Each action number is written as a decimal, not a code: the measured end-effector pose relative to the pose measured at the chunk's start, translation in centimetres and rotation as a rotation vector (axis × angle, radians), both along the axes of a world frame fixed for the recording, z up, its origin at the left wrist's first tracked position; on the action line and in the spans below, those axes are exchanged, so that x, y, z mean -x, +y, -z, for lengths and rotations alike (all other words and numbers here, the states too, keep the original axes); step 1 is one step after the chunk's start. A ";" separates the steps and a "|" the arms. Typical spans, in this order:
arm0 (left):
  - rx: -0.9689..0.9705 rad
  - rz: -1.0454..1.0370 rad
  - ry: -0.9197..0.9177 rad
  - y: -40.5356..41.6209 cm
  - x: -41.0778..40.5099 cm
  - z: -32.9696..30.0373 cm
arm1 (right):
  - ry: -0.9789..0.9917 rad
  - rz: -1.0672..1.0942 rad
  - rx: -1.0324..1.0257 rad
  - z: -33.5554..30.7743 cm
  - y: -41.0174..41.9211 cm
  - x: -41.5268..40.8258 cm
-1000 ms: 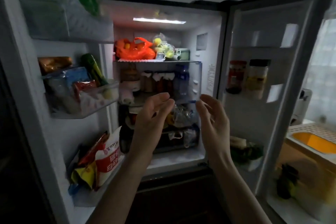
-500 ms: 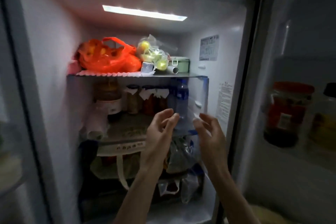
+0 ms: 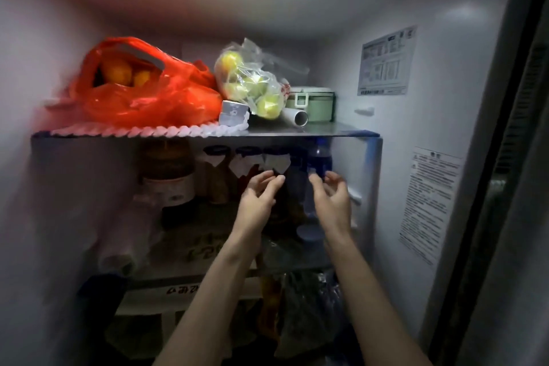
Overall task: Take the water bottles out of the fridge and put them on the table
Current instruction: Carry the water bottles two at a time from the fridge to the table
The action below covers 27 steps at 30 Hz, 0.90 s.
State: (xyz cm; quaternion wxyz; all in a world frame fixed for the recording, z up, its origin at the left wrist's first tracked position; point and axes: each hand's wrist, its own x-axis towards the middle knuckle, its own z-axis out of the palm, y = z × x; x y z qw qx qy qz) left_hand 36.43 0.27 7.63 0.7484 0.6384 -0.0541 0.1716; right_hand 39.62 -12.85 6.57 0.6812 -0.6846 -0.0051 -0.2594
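Note:
Two blue-tinted water bottles stand at the right end of the fridge's second shelf. The right bottle [image 3: 319, 159] reaches up to the glass shelf above; the left bottle [image 3: 297, 175] is darker and partly hidden. My left hand [image 3: 257, 202] is open, fingers spread, just left of the left bottle. My right hand [image 3: 332, 202] is open in front of the right bottle's lower part, fingers curled toward it. Neither hand grips anything.
A row of jars with white paper tags [image 3: 246, 163] and a large dark jar [image 3: 167, 178] stand left of the bottles. The glass shelf [image 3: 341, 131] above carries an orange bag of fruit [image 3: 145, 89], a clear bag of fruit [image 3: 252, 83] and a green box [image 3: 312, 102]. The fridge's right wall [image 3: 416, 157] is close.
The view has moved closer into the fridge. Both hands have reached deeper onto the second shelf, up to the water bottles.

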 end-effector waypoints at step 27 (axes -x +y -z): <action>-0.431 -0.093 -0.161 -2.9 -22.8 -4.9 | -0.134 0.238 0.135 -1.0 -0.1 -13.3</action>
